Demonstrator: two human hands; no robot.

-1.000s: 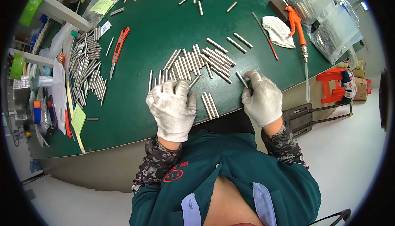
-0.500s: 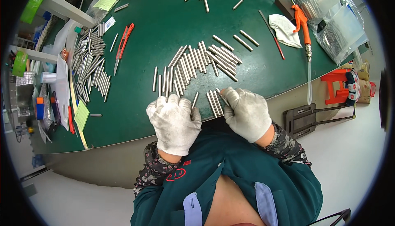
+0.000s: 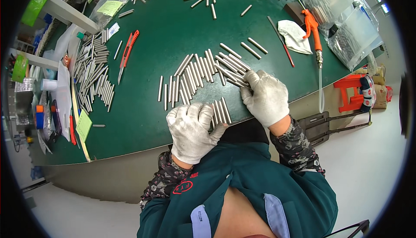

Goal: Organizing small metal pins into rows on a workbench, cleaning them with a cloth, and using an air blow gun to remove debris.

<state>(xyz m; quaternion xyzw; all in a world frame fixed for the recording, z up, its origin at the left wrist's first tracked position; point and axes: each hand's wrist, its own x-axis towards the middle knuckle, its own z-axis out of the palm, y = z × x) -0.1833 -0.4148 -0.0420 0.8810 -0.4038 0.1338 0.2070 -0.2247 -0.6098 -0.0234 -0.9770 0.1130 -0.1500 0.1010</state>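
Several short steel pins [image 3: 221, 111] stand side by side in a small row near the table's front edge. My left hand [image 3: 190, 129], in a white glove, is at the row's left end, its fingers curled and its thumb bent toward the leftmost pin, closed on that pin. Farther right, my gloved right hand [image 3: 265, 97] has thumb and forefinger together at the near end of a slanted pin [image 3: 234, 64] group; the fingertips cover the exact grip. A loose fan of more pins [image 3: 190, 77] lies just beyond both hands.
On the green table [image 3: 151, 34] are a red utility knife [image 3: 127, 56], a large pin heap [image 3: 93, 69] at left, a white cloth [image 3: 294, 36], a thin red-ended rod [image 3: 281, 43], an orange air gun [image 3: 313, 30] and plastic bags [image 3: 353, 30]. More pins lie at the far side.
My right hand has left the small row and moved up and right to the slanted pins. My left hand has moved right, bringing its pin against the row.
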